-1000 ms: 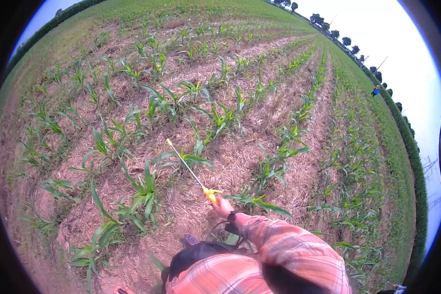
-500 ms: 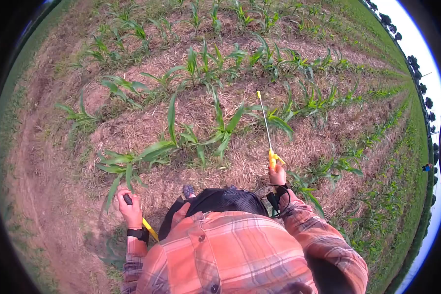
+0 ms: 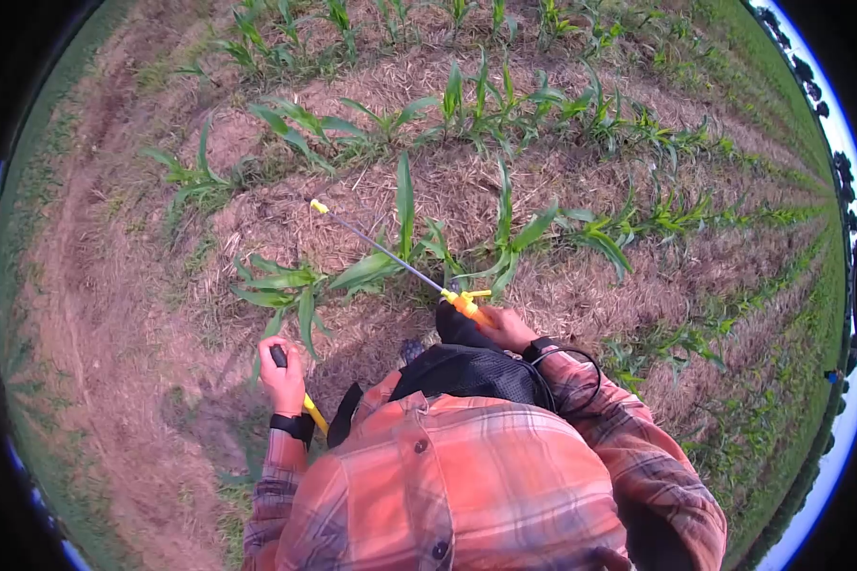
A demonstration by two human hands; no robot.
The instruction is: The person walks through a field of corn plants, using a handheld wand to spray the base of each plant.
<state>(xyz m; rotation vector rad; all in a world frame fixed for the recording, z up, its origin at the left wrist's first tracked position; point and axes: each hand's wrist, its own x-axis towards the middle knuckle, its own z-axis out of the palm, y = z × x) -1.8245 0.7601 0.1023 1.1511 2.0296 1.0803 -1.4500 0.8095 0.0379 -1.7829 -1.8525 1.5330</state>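
Observation:
My right hand (image 3: 507,329) grips the yellow handle of a thin spray wand (image 3: 381,249). The wand slants up and left, and its yellow tip (image 3: 319,206) hangs over straw-covered soil beside young maize plants (image 3: 405,249). My left hand (image 3: 284,376) is closed around a black-topped pump lever (image 3: 278,356) with a yellow shaft below it. A black hose (image 3: 571,373) loops from my right wrist. I wear an orange plaid shirt and a black pouch (image 3: 471,371) at my chest.
Rows of young maize (image 3: 505,100) run across dry, straw-mulched ground. A bare dirt strip (image 3: 76,285) lies to the left. Grass and a line of trees (image 3: 824,105) border the field at far right. My foot (image 3: 411,350) shows just below the wand handle.
My right hand has swung the wand from pointing straight up to slanting left across the maize plants. The view has tilted further down. My left hand stays on the pump lever.

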